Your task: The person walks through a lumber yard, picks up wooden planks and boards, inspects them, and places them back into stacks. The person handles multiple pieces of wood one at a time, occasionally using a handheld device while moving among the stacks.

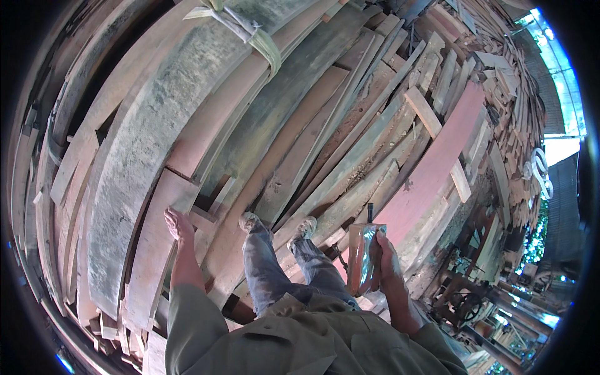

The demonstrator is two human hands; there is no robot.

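My right hand (389, 259) is closed round the side of a shiny, boxy metal container (362, 259) with a short black stem on top. I hold it upright in front of my right hip. On the left, my left hand (180, 225) is stretched out over a pale wooden plank (156, 250), fingers loosely bent and nothing visible in them. Whether it touches the plank I cannot tell. A long reddish board (431, 162) slants away beyond the container.
My shoes (250, 222) stand among long, stacked boards. A thick grey slab (144, 131) lies at left, and cloth strips (262, 47) are tied over the wood at the top. A short batten (424, 112) crosses the boards. Machinery with a wheel (469, 307) stands at lower right.
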